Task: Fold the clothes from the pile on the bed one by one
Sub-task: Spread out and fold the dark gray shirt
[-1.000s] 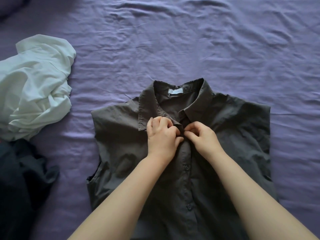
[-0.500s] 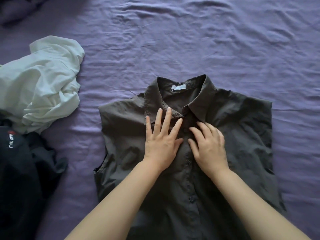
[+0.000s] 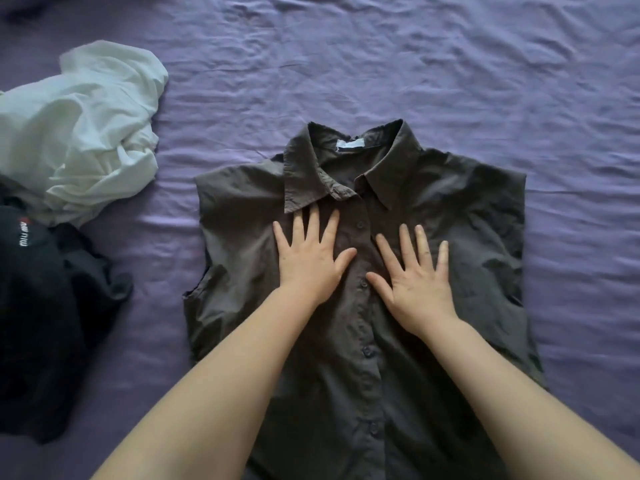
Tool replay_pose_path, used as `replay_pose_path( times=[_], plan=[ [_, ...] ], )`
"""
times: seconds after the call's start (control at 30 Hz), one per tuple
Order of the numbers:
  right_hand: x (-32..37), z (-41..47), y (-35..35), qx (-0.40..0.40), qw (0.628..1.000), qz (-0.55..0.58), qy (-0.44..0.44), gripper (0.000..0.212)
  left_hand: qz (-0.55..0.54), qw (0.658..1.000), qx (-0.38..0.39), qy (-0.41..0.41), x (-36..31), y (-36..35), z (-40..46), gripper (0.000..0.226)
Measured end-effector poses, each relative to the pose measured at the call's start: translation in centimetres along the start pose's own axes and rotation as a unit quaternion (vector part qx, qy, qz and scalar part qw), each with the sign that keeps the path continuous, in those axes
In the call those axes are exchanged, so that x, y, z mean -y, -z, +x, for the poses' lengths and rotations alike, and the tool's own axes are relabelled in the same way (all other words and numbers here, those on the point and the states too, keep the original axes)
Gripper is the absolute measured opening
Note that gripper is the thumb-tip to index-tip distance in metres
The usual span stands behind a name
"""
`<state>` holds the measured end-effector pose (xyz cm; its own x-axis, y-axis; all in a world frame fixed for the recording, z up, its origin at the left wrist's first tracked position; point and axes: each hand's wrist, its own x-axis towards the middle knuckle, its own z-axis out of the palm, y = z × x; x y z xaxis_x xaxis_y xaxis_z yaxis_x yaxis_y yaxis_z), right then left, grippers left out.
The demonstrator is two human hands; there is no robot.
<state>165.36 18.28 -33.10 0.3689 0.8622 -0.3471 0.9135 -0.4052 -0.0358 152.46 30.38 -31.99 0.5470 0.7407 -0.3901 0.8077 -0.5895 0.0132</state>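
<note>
Shirt point(image 3: 467, 237) spread face up on bed point(image 3: 450, 81), collar away from camera, placket buttoned down the middle as far as visible; label showing inside collar. Left hand point(image 3: 308, 261) flat on shirt just left of placket, fingers straight and spread, tips touching collar point; right hand point(image 3: 415, 282) flat just right of placket, fingers spread wide; neither holding anything, both pressing cloth. Judged step: smoothing front before first fold; shirt not yet folded.

Risks, judged: palms sliding outward could drag thin cloth and bunch it at armholes, wrinkles already there on shirt's right side; pressing near collar could flatten it crooked, left collar point already lying lower than the other; wrinkled sheet under shirt could shift with it, skewing fold lines; lower hem out of view, so evenness there unknown.

Left of shirt, apart from it: white garment point(image 3: 79, 133) crumpled; below that, touching it, black garment point(image 3: 52, 306) with small logo; pile still to be done.
</note>
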Motion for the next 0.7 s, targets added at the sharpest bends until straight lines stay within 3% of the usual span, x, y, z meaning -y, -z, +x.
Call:
replay_pose_path(
  times=[0.13, 0.27, 0.43, 0.53, 0.7],
  plan=[
    [1.8, -6.5, -1.3, -0.025, 0.998, 0.046, 0.022, 0.069, -0.033, 0.999, 0.000, -0.026, -1.2, -2.5, -7.5, 0.064],
    [2.8, -13.0, -3.3, 0.001, 0.990, 0.018, 0.142, 0.062, -0.034, 0.999, -0.002, -0.035, -0.6, -5.5, -14.9, 0.062],
    [2.1, -13.7, -4.2, 0.017, 0.993, -0.018, 0.118, 0.059, 0.000, 0.999, 0.023, -0.033, 1.4, -6.9, -20.5, 0.058],
    [3.8, -14.6, -3.6, 0.005, 0.997, -0.006, 0.083, 0.060, -0.012, 0.999, -0.027, 0.018, 3.2, -6.2, -21.6, 0.055],
    [7.7, -17.6, -3.9, 0.001, 0.990, 0.026, 0.138, 0.059, -0.174, 0.960, -0.066, 0.208, 7.4, -4.9, -22.4, 0.094]
  ],
)
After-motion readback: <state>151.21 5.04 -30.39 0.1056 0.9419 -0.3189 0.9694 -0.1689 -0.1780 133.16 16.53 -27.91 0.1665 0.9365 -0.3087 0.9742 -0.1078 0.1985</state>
